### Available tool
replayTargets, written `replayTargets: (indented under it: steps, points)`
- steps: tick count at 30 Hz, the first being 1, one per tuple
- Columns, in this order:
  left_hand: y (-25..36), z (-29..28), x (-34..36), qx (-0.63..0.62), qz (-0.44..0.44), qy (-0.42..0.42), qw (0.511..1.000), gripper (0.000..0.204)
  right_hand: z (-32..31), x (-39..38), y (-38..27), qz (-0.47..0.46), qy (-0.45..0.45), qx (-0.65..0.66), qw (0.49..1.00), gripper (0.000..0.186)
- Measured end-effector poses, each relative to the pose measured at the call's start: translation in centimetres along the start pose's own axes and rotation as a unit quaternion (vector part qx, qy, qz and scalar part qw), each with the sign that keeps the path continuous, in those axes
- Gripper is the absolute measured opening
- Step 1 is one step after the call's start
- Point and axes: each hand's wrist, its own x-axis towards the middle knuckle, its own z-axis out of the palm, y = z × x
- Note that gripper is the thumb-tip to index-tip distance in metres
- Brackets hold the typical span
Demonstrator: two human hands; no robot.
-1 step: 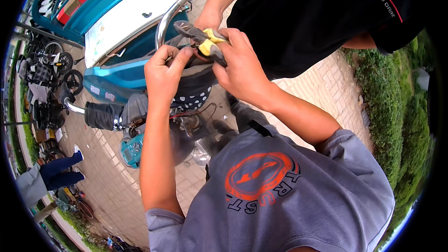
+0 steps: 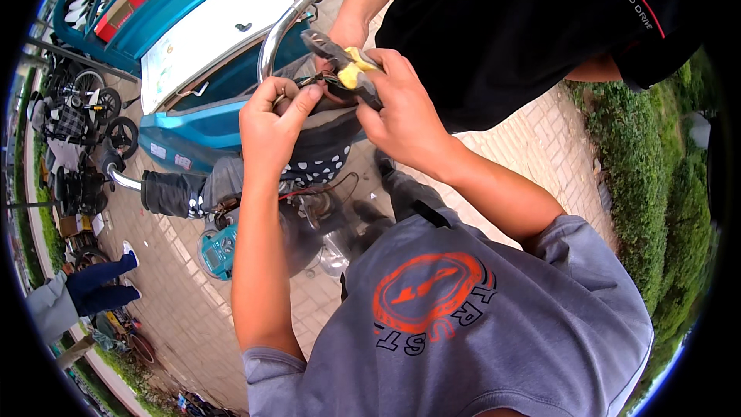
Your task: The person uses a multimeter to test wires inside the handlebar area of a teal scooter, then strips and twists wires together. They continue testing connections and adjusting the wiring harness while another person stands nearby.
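Note:
My right hand (image 2: 397, 104) grips yellow and grey pliers (image 2: 353, 76), whose dark jaws point up and left above a small bunch of thin wires (image 2: 323, 79). My left hand (image 2: 274, 112) is closed in a pinch on these wires, just below the chrome handlebar (image 2: 274, 38) with its black grip. Behind the pliers, another person's hand (image 2: 347, 31) reaches in close to the wires, its fingers partly hidden. Under my hands is a black cover with white dots (image 2: 316, 170).
A teal three-wheeler (image 2: 177, 143) carrying a white board (image 2: 208, 31) stands ahead. A person in black (image 2: 494, 31) stands close at front right. A teal device (image 2: 218, 253) sits lower left. Parked bikes (image 2: 85, 116) and a walking person (image 2: 93, 286) are at left, a hedge (image 2: 641, 201) at right.
The pliers and my right hand have shifted slightly to the right, and the jaws are a little higher. My left hand has shifted very slightly, showing more of the wires.

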Motion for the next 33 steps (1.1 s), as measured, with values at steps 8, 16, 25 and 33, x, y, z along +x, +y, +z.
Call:
replayTargets:
  steps: [8,16,25,33]
  points:
    - [-0.3,-1.3,0.0,-0.118,-0.011,-0.013,0.993,0.017,-2.7,-4.4,2.3,0.259,-0.298,0.210,0.894,0.025]
    - [0.7,-2.8,-0.1,-0.039,0.110,0.252,0.961,0.023,-0.6,-10.1,4.4,0.182,-0.254,0.117,0.943,0.031]
    - [-1.6,1.8,-3.4,0.214,0.022,0.108,0.971,0.028,1.5,-5.1,2.8,-0.024,-0.119,-0.077,0.990,0.026]
    - [-1.1,1.6,-3.5,0.035,-0.104,0.081,0.991,0.023,1.9,-4.3,2.8,-0.051,-0.126,-0.129,0.982,0.025]
